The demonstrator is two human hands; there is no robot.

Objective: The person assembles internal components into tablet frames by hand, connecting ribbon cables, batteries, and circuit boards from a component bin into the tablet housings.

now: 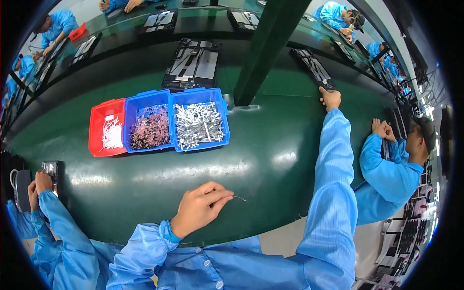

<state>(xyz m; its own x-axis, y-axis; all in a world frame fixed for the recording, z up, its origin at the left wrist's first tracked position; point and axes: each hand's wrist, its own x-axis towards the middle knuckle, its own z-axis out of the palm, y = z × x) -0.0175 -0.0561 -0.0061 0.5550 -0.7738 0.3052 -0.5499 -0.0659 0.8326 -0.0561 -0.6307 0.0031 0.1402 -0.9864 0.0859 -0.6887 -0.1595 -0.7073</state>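
Pinched between the fingertips of my left hand (203, 205) is a short thin wire (239, 197), pointing right above the green table (270, 159). My right arm reaches far out to the right. At its end my right hand (331, 98) grips the near end of an opened tablet-like device (313, 67), which lies on the dark conveyor belt with its inner parts showing. The fingers under the device are partly hidden.
Ahead stand a red bin (107, 128) of white strips, a blue bin (149, 121) of pinkish-brown wired parts and a blue bin (200, 121) of silver-white pieces. A green post (266, 53) rises behind them. Another opened device (193, 65) lies beyond. Co-workers sit at both sides.
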